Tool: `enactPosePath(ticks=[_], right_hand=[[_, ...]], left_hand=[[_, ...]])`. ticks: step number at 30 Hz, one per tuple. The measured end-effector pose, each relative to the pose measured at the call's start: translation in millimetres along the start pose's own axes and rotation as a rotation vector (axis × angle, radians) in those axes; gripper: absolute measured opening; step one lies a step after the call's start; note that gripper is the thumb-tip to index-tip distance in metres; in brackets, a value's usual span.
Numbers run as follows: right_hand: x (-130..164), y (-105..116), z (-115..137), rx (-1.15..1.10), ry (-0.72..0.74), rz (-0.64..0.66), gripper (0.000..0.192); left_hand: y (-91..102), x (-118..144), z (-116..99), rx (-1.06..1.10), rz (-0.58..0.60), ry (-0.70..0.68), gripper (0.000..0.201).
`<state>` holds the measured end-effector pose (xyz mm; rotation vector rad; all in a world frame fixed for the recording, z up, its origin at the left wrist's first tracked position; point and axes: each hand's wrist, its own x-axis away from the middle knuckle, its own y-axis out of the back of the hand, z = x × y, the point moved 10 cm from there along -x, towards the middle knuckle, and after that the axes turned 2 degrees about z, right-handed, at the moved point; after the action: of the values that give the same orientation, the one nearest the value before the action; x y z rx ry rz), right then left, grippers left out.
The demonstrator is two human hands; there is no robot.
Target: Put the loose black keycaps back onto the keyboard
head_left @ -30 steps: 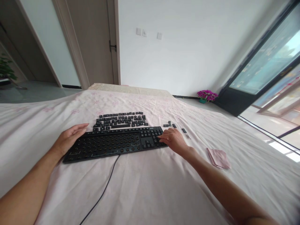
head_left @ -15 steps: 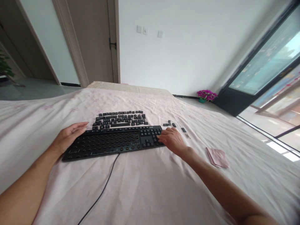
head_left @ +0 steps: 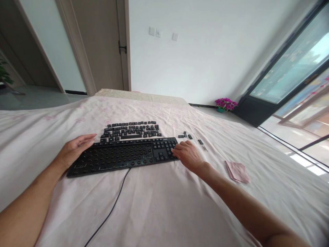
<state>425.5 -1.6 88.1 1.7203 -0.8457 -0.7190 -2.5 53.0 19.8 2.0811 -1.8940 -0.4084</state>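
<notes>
Head view. Note one keyboard (head_left: 160, 153) lying flat on a pale sheet (head_left: 154, 206), slightly aslant between both hands, one cable (head_left: 113, 207) leading from its near edge.

Progress. Judge work as partway. Find keys in place along the top row (head_left: 133, 141), on the middle cluster and on the visible part of the number pad (head_left: 168, 145). Find the main block (head_left: 113, 157) bare of keys, small mounts exposed. Record as off the board: loose keys (head_left: 140, 131), laid in rough rows just behind the keyboard, plus a small group (head_left: 185, 136) beyond its right end.

Hands. Count two. See left hand (head_left: 77, 148) at the left end of the board, fingers extended and lying together, nothing pinched in sight; cannot tell whether touching the edge. See right hand (head_left: 189, 155) over the right end, fingers bent down at the number pad; cannot tell whether pinching a key, fingertips being partly hidden.

Counts. Tally one long bar (head_left: 131, 136) among the loose keys; estimate dozens in the rows, too small and close-set for an exact figure. Tally four in the small group. Tally one dark-handled wire tool (head_left: 200, 142) near that group, one folded pink cloth (head_left: 238, 172) right of the right forearm, three wall plates (head_left: 158, 33), one pot of purple flowers (head_left: 225, 104).
</notes>
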Motion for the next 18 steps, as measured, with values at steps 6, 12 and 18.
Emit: enactPosePath(ticks=[6,12,18], right_hand=[[7.1,-6.4,5.4,0.029,-0.005,0.022,0.030],[16.1,-3.4,9.5,0.012,-0.041,0.011,0.053],[23.4,-3.5,14.4,-0.052,-0.071,-0.060,0.065]], left_hand=[[0.8,0.5,1.1,0.008,0.009,-0.001,0.079],[1.2,-3.4,7.9,0.005,0.019,-0.009,0.074],[1.1,-8.2,12.6,0.029,0.029,-0.027,0.080]])
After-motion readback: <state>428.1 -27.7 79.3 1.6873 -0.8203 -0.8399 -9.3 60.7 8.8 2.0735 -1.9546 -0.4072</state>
